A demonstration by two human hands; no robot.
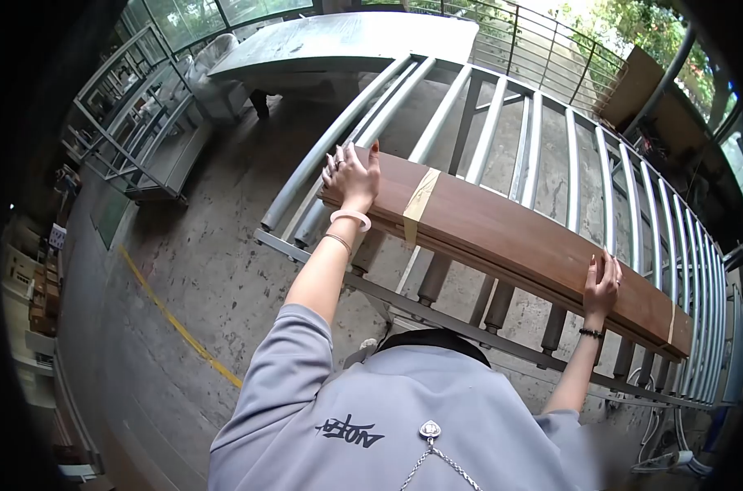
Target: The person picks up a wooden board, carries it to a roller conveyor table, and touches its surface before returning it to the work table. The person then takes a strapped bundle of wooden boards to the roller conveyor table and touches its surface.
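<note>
A stack of long brown boards [502, 221] lies across the metal rollers of a conveyor [568, 164]. Pale tape [421, 200] wraps the stack near its left end, and another strip [673, 323] crosses the right end. At the left end, my left hand [353, 176] rests over the top and edge of the boards, with its fingers bent around the end and a pink bangle on the wrist. My right hand [603, 285] holds the near edge of the stack towards its right part, fingers on the top face.
A metal rack cart [155, 164] stands at the upper left. Behind the conveyor is a large table with a pale top [363, 37]. A yellow line [179, 319] runs along the concrete floor at left. Metal railings [543, 45] stand at the back.
</note>
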